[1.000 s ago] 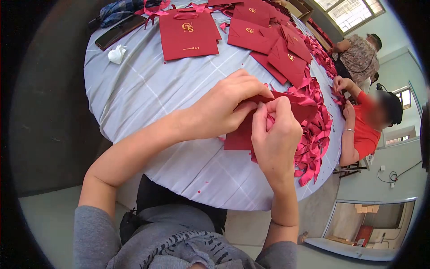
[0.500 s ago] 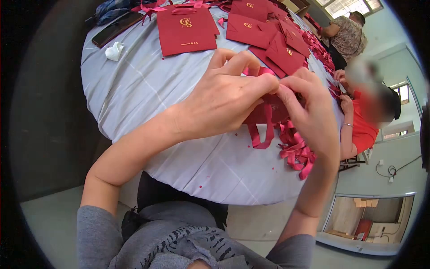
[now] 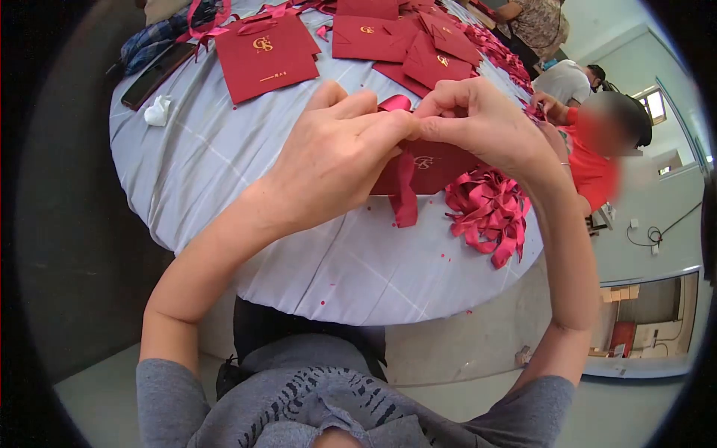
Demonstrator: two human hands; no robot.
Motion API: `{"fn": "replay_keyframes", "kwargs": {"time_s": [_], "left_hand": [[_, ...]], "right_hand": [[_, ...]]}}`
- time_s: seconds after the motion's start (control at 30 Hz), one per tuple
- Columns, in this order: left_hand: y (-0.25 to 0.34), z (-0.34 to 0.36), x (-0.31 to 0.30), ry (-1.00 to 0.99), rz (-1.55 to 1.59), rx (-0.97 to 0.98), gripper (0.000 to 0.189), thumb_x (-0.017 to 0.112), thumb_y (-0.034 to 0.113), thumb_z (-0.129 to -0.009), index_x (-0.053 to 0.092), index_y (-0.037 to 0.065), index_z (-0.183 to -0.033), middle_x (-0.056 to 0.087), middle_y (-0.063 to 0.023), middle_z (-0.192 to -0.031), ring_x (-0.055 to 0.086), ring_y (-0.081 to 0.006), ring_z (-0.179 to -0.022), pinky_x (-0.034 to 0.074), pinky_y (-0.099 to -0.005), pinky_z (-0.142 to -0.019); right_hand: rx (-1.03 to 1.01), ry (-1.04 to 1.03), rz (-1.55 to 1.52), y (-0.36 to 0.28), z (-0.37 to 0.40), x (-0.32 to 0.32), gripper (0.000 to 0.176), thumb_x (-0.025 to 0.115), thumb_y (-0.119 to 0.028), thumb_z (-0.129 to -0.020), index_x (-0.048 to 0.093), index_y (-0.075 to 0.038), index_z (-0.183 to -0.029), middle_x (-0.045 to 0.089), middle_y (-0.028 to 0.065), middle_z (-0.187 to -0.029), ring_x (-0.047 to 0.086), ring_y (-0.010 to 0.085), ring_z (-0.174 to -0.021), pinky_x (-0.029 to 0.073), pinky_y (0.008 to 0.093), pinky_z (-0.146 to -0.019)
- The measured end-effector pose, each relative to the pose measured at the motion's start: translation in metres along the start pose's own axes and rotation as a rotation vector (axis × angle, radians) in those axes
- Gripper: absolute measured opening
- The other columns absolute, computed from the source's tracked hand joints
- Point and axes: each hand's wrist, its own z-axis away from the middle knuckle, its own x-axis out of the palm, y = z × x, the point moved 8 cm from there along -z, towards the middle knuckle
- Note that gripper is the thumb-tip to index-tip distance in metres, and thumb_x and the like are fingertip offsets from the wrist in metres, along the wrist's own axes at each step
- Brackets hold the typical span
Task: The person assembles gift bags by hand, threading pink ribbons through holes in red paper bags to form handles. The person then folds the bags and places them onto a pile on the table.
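My left hand and my right hand meet fingertip to fingertip above a dark red paper gift bag with gold lettering. Both hands are closed in a pinch on a pinkish-red ribbon. One length of it hangs down in front of the bag, and a bit of ribbon curls up behind my fingers. The exact grip between the fingertips is hidden. Just right of the bag, below my right hand, lies a heap of loose ribbons.
On the white-clothed round table lie a finished-looking red bag, several more bags, a phone and a crumpled tissue. A person in red sits at the right edge, with others beyond.
The view has shifted, so the table things sit further left. My right hand has turned flatter, its fingers pinching beside the left. The ribbon now hangs as a single strip, and the bag's lettering shows.
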Motion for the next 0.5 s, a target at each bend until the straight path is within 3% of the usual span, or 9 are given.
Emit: {"fn": "replay_keyframes", "kwargs": {"time_s": [0.07,0.33,0.4,0.47,0.5], "left_hand": [[-0.006,-0.001,0.007,-0.088,0.13,-0.053,0.027,0.071,0.005,-0.068,0.059,0.006,-0.092,0.058,-0.0039,-0.076,0.053,-0.0193,-0.069,0.034,-0.0312,-0.065],[-0.006,-0.005,-0.001,-0.044,0.172,-0.051,0.022,0.069,0.007,-0.069,0.055,0.007,-0.086,0.057,-0.0038,-0.072,0.054,-0.0208,-0.066,0.034,-0.0316,-0.063],[-0.005,-0.005,-0.002,-0.035,0.176,-0.038,0.022,0.07,0.006,-0.069,0.055,0.007,-0.086,0.056,-0.0038,-0.072,0.054,-0.0206,-0.065,0.035,-0.0315,-0.063],[-0.005,-0.006,-0.005,-0.005,0.182,-0.04,0.025,0.073,0.002,-0.066,0.058,0.006,-0.085,0.057,-0.0034,-0.074,0.05,-0.0169,-0.062,0.033,-0.0293,-0.064],[-0.003,-0.004,0.0,-0.089,0.24,-0.063,0.024,0.074,0.002,-0.066,0.057,0.006,-0.084,0.056,-0.0024,-0.072,0.049,-0.0163,-0.061,0.033,-0.0292,-0.064]], "right_hand": [[0.018,0.052,-0.05,0.002,0.003,0.0,0.019,0.064,-0.015,-0.075,0.067,0.004,-0.075,0.06,0.0023,-0.064,0.052,0.0061,-0.062,0.041,0.0222,-0.056],[-0.103,0.156,-0.177,-0.002,0.005,0.001,0.017,0.063,-0.013,-0.075,0.067,0.004,-0.075,0.061,0.0034,-0.067,0.053,0.0072,-0.063,0.042,0.0232,-0.057],[-0.069,0.103,-0.215,-0.001,0.005,0.004,0.017,0.064,-0.013,-0.075,0.068,0.003,-0.075,0.062,0.0037,-0.067,0.053,0.0076,-0.064,0.043,0.0234,-0.058],[-0.046,0.126,-0.251,0.001,0.003,0.002,0.017,0.066,-0.014,-0.074,0.068,0.003,-0.075,0.062,0.0043,-0.069,0.053,0.0078,-0.065,0.043,0.0238,-0.06],[-0.091,0.149,-0.286,-0.001,-0.001,-0.003,0.017,0.067,-0.014,-0.074,0.068,0.003,-0.076,0.062,0.0046,-0.07,0.053,0.0079,-0.065,0.043,0.0237,-0.06]]}}
